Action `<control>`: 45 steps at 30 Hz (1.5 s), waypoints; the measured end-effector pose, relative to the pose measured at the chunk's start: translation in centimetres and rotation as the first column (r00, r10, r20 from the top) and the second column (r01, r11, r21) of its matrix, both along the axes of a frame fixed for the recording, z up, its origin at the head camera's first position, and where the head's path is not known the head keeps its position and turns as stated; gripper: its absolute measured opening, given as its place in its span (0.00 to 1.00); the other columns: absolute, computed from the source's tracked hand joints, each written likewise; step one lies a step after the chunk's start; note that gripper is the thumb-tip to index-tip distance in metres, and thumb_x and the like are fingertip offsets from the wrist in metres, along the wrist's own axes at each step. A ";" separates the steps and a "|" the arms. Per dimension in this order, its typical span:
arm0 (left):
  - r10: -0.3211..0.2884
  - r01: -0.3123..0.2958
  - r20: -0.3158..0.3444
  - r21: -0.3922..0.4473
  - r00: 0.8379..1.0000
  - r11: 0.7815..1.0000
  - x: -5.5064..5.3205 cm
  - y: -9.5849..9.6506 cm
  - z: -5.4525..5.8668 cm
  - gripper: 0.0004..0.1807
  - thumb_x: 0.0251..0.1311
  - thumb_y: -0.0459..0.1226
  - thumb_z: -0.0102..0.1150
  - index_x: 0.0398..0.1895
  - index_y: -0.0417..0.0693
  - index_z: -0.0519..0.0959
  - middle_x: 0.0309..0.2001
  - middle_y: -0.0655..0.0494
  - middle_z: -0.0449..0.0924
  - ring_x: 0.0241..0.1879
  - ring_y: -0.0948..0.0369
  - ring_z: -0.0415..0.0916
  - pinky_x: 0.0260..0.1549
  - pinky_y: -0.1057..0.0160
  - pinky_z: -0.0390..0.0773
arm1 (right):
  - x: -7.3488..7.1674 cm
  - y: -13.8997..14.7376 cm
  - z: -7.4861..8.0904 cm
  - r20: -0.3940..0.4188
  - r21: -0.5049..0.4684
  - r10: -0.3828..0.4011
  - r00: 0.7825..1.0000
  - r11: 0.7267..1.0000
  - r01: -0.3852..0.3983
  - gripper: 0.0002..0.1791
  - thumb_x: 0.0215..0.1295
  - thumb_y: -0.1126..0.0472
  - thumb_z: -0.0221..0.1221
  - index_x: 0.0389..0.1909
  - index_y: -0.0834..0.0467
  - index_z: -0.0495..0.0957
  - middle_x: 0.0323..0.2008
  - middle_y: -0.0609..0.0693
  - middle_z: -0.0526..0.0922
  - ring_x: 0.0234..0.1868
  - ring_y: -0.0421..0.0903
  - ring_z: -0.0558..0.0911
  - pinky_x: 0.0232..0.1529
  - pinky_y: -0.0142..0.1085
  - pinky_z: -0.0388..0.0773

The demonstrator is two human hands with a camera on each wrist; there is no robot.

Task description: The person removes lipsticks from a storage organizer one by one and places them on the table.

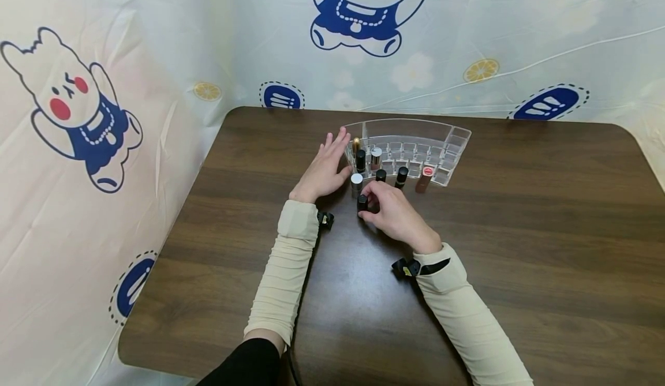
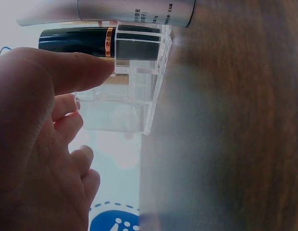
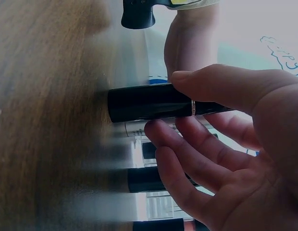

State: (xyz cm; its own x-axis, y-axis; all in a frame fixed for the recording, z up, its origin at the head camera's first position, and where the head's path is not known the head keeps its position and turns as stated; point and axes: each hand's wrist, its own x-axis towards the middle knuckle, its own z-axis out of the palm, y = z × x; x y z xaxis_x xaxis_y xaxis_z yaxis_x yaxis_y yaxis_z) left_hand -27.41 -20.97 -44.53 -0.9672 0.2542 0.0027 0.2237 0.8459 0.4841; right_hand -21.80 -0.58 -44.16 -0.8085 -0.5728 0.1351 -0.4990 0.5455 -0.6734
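Observation:
My right hand (image 1: pixel 392 213) pinches an upright black lipstick (image 3: pixel 144 103) with a thin metallic band; its base is at the tabletop. My left hand (image 1: pixel 322 169) lies along the left end of a clear acrylic lipstick organizer (image 1: pixel 453 146), fingers extended. In the left wrist view, its thumb reaches the organizer beside a black lipstick (image 2: pixel 74 42) with a copper-coloured band, seated in a slot. Nearby in the organizer are a gold-topped lipstick (image 1: pixel 356 144) and a silver-capped one (image 1: pixel 376 157). A silver tube (image 1: pixel 356 184) stands in front, between the hands.
Along the organizer's front edge stand two black lipsticks, one (image 1: pixel 381 175) partly behind the right hand, another (image 1: pixel 402 177) farther right, and a reddish-brown tube (image 1: pixel 423 180). All rest on a dark wooden table (image 1: pixel 545 230) backed by a printed curtain (image 1: pixel 249 34).

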 end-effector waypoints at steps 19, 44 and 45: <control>-0.001 0.001 -0.007 0.005 1.000 1.000 0.0 -0.1 -0.2 0.41 0.69 0.43 0.51 0.78 0.52 0.42 0.79 0.60 0.30 0.78 0.53 0.26 0.76 0.50 0.37 | 0.4 0.8 1.5 0.006 0.010 0.027 1.000 1.000 -0.027 0.18 0.56 0.61 0.68 0.46 0.60 0.76 0.43 0.54 0.81 0.45 0.49 0.82 0.48 0.42 0.80; -0.017 0.017 -0.029 0.029 0.999 0.999 -0.1 -0.4 -0.5 0.34 0.73 0.39 0.41 0.78 0.50 0.44 0.79 0.58 0.33 0.78 0.54 0.27 0.76 0.48 0.39 | -1.8 1.8 8.0 -0.103 -0.087 -0.035 0.994 0.996 0.026 0.14 0.63 0.61 0.63 0.46 0.64 0.78 0.45 0.59 0.82 0.46 0.54 0.82 0.47 0.46 0.80; -0.017 0.018 -0.032 0.026 0.999 1.000 -0.1 -0.5 -0.5 0.33 0.73 0.40 0.40 0.78 0.50 0.44 0.79 0.59 0.33 0.78 0.54 0.27 0.76 0.48 0.39 | -2.0 1.7 8.1 -0.109 -0.103 -0.044 0.993 0.994 0.033 0.14 0.63 0.61 0.62 0.46 0.65 0.78 0.45 0.59 0.82 0.47 0.55 0.82 0.48 0.47 0.80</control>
State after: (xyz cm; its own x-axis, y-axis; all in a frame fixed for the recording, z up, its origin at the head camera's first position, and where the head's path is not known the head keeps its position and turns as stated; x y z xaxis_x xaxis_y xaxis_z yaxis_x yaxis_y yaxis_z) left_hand -27.54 -21.42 -45.07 -0.9620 0.2703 0.0397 0.2535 0.8291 0.4983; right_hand -23.84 1.15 -36.03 -0.8065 -0.5201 0.2812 -0.5538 0.4977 -0.6676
